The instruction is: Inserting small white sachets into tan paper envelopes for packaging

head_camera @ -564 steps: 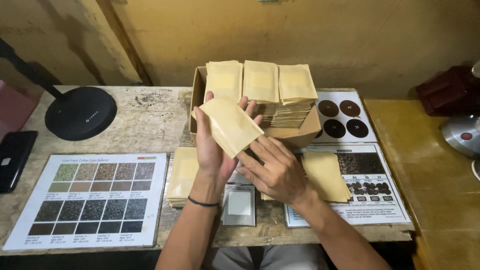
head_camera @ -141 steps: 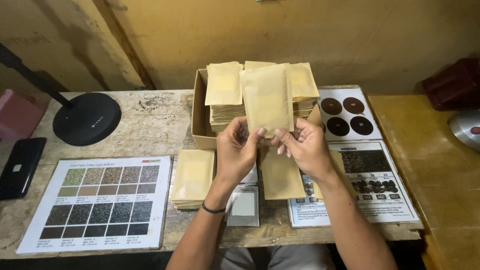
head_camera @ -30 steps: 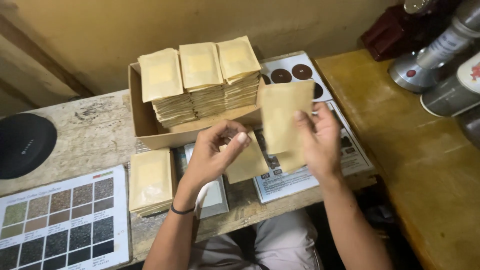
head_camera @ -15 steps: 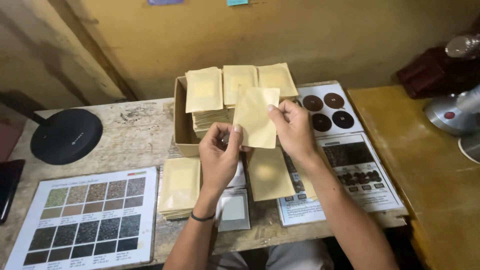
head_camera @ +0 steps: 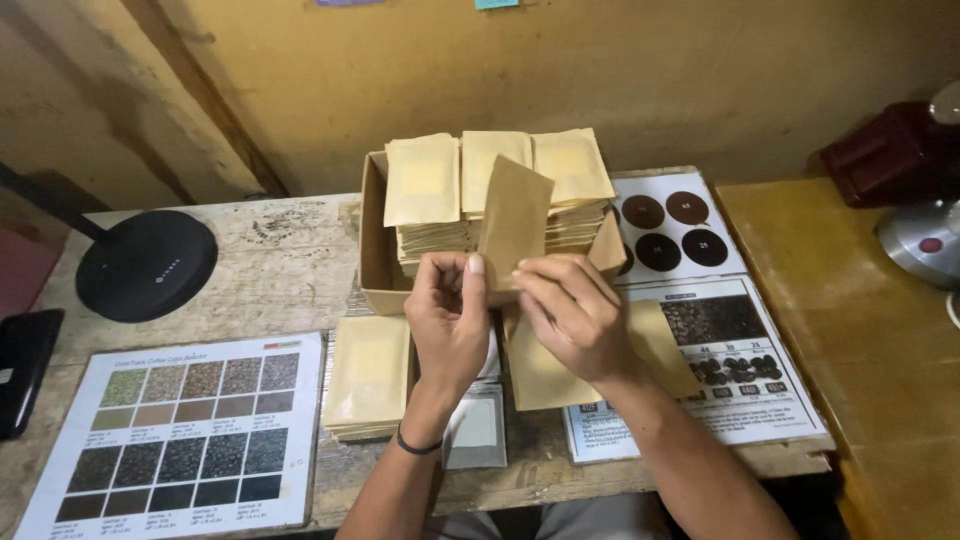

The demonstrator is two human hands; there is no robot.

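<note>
Worn table (head_camera: pixel 270 270) fills the frame. On it, lower left, a colour swatch chart (head_camera: pixel 180 430); right of centre, a printed sheet with dark discs (head_camera: pixel 690 300). Upper centre, a cardboard box (head_camera: pixel 375 250) packed with rows of kraft pouches (head_camera: pixel 425 185). A flat stack (head_camera: pixel 368 372) sits below it.

Step in hand, as I judge: working one pouch (head_camera: pixel 514 215), held upright at centre in front of the box. Left hand (head_camera: pixel 452 320) pinches its lower edge, thumb up; right hand (head_camera: pixel 570 315) pinches beside it (fingers curled, not spread). Next move likely calls for a steady two-hand grip at the pouch mouth.
</note>
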